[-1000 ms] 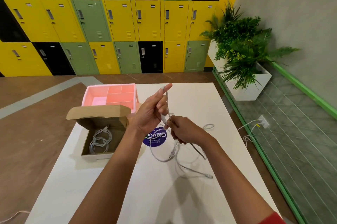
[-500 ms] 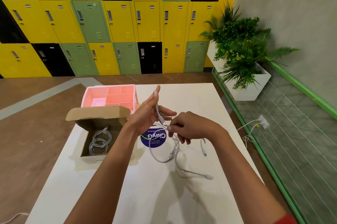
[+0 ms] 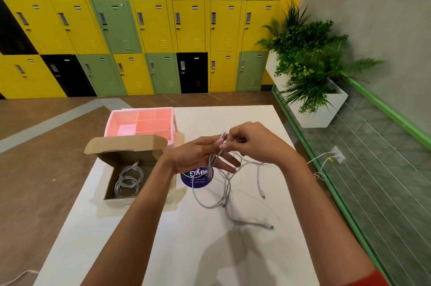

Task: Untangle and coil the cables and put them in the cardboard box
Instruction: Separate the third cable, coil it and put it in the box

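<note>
Head view. Both hands are raised above the white worktop (image 3: pixel 233 250). The left hand (image 3: pixel 200 155) pinches the grey cables (image 3: pixel 225 192) near its fingertips, its lower fingers spread. The right hand (image 3: pixel 254 143), fingers curled, pinches the same strands just beside it. Loose loops hang onto the worktop over a round purple sticker (image 3: pixel 198 180). The open cardboard box (image 3: pixel 123 146), left of the hands, holds a coiled cable (image 3: pixel 128 180). A pink divided tray (image 3: pixel 140 122) stands behind it.

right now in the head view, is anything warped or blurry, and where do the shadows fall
Head view: wide-angle warp bows the lockers and the table edges; soft arm shadows fall on the table toward the wearer; the cable looks slightly smeared where the left hand and right hand pinch it; no harsh glare.
</note>
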